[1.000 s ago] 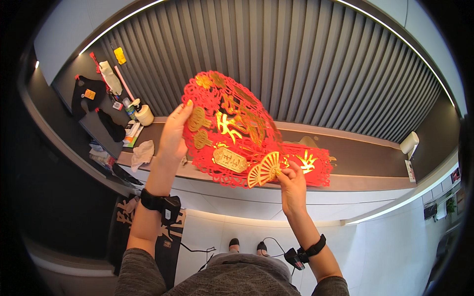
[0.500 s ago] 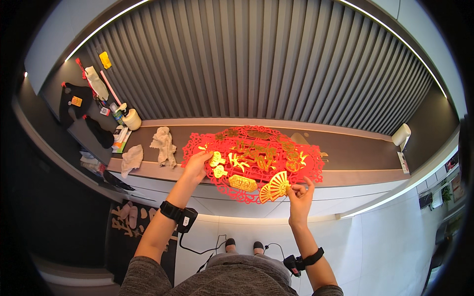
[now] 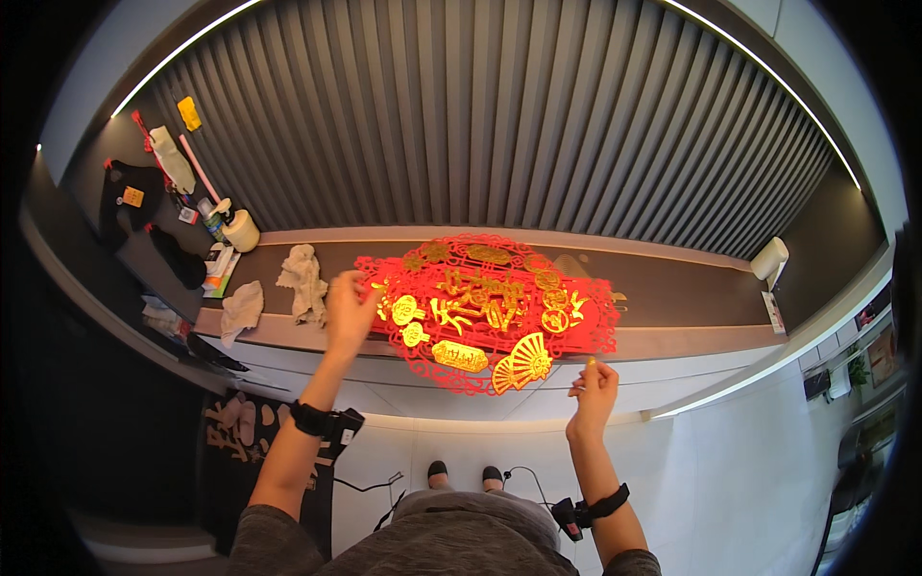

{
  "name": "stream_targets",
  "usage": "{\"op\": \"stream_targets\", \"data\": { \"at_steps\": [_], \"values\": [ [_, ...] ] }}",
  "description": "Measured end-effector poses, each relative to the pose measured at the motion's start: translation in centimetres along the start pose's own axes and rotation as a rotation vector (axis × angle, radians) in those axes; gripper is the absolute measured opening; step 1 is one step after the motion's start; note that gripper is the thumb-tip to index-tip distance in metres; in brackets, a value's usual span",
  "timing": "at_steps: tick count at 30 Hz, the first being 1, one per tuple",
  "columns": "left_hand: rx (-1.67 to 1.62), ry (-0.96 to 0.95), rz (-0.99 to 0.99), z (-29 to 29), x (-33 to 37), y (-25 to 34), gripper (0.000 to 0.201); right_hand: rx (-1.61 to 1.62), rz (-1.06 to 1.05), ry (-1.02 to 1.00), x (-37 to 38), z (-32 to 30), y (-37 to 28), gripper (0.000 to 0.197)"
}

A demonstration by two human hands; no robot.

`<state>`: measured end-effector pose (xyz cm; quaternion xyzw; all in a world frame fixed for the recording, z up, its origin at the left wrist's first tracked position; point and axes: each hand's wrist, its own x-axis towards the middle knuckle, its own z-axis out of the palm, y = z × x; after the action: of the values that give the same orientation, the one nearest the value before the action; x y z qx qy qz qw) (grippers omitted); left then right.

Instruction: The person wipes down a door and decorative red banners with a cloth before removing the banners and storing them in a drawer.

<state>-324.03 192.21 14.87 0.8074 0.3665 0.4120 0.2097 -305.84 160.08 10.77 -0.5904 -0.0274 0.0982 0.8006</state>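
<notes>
Left end: hung black cloth (image 3: 133, 197); cream pump bottle (image 3: 241, 231); 2 crumpled cloths (image 3: 304, 286) on dark counter (image 3: 691, 280). Left hand (image 3: 351, 309): loosely open, fingers half bent, no grip seen, at the red sheet's left side; contact cannot be told. Centre: red cut-out sheet (image 3: 488, 315), gold shapes, on the counter, overhanging its front edge; grey ridged wall (image 3: 499, 115) behind. Right hand (image 3: 594, 392): half curled, holding nothing visible, just beside the sheet's lower right. Right end: white cylinder (image 3: 768, 260).
</notes>
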Motion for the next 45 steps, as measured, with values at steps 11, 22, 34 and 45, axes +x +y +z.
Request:
{"op": "stream_targets", "data": {
  "at_steps": [11, 22, 34, 45],
  "values": [
    [-0.110, -0.147, -0.381, -1.1, 1.9, -5.6, 0.053, 0.143, 0.345, 0.022, 2.9, 0.3, -1.3, 0.047],
    [-0.664, -0.376, -0.773, -3.3, 1.2, -3.1, 0.044, 0.107, 0.394, -0.117, 3.0, 1.3, -1.8, 0.029],
    [-0.733, -0.442, -0.656, -3.9, -1.1, -2.4, 0.045, -0.034, 0.164, -0.224, 0.3, 0.6, -1.6, 0.018],
    [-0.708, -0.447, -0.668, -6.2, -4.5, -0.4, 0.042, 0.491, 0.307, -0.229, -2.4, 1.0, 2.6, 0.041]
  ]
}}
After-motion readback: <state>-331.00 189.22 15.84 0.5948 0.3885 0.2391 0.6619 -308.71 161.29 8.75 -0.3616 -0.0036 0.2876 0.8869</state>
